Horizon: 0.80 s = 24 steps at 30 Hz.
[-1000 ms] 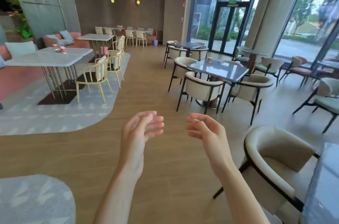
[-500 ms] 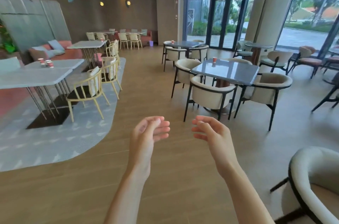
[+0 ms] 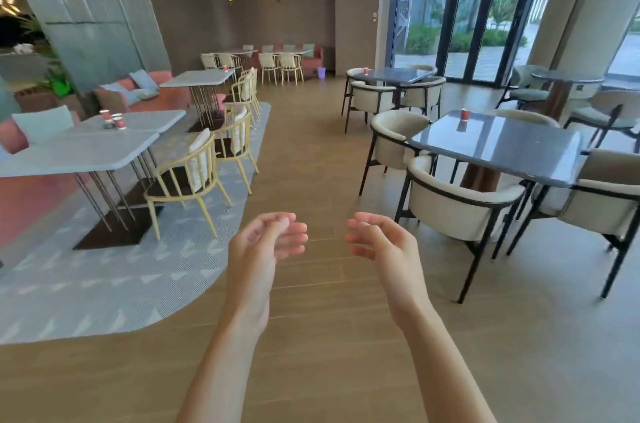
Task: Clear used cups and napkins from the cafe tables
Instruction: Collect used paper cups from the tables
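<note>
Centrally, both bare forearms extend forward above the wooden floor (image 3: pixel 311 152) of a cafe. Left hand (image 3: pixel 265 242): fingers loosely curled inward, palm turned toward the other hand, holding nothing. Right hand (image 3: pixel 381 242): likewise relaxed and loosely curled, holding nothing; the two hands are near each other but apart.

Landmark: the dark grey table (image 3: pixel 502 149), ahead and to the right of the hands. One red paper cup (image 3: pixel 465 114) stands upright near this table's far edge, its reflection visible on the glossy top. Cream armchairs with black frames (image 3: pixel 460 204) surround the table, the nearest one between the table and the right hand.

Beyond the dark grey table stands a second dark table (image 3: pixel 398 75), bearing another red cup (image 3: pixel 365 70) at its left end. Across the wooden aisle, to the left of the dark grey table, a white table (image 3: pixel 86 149) stands on a pale patterned rug (image 3: pixel 104 284); a cluster of red cups (image 3: pixel 114 119) sits toward its far side, with a small dark object among them too small to identify. Farther back on that side, a smaller white table (image 3: pixel 197 78) carries one red cup (image 3: pixel 225 68) at its far corner. Yellow-framed chairs (image 3: pixel 194 176) line the rug's edge. Napkins cannot be made out on any table at this distance.
</note>
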Tool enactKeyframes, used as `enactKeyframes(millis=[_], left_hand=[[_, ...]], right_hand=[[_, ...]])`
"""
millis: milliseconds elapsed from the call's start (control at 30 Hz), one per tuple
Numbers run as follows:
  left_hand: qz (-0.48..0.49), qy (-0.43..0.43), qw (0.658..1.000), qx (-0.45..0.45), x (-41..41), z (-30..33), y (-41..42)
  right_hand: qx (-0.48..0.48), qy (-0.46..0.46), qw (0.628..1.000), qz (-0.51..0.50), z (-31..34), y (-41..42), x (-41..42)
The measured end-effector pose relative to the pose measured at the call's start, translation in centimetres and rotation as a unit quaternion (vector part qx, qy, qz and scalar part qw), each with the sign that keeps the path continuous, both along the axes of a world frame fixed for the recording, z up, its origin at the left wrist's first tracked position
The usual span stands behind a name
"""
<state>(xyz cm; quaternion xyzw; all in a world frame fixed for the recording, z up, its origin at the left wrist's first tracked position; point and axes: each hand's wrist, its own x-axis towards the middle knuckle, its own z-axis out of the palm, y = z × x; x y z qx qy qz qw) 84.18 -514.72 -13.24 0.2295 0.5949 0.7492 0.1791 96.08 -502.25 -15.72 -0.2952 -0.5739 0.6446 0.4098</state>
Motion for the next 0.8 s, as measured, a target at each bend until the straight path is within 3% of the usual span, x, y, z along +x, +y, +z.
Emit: enactKeyframes(millis=[400,600,800], left_hand=[[-0.075,-0.094,0.993,-0.015,-18.8,-7.3,25.0],[-0.12,-0.077,0.99,-0.013,-30.4,-4.8,38.5],[-0.17,-0.073,0.983,-0.016,-36.5,-4.2,49.6]], right_hand=[[-0.013,-0.079,0.994,-0.08,-5.5,22.6,-16.6],[-0.009,-0.075,0.989,-0.128,-3.1,34.6,-27.3],[-0.021,-0.072,0.982,-0.171,-3.1,44.5,-33.5]])
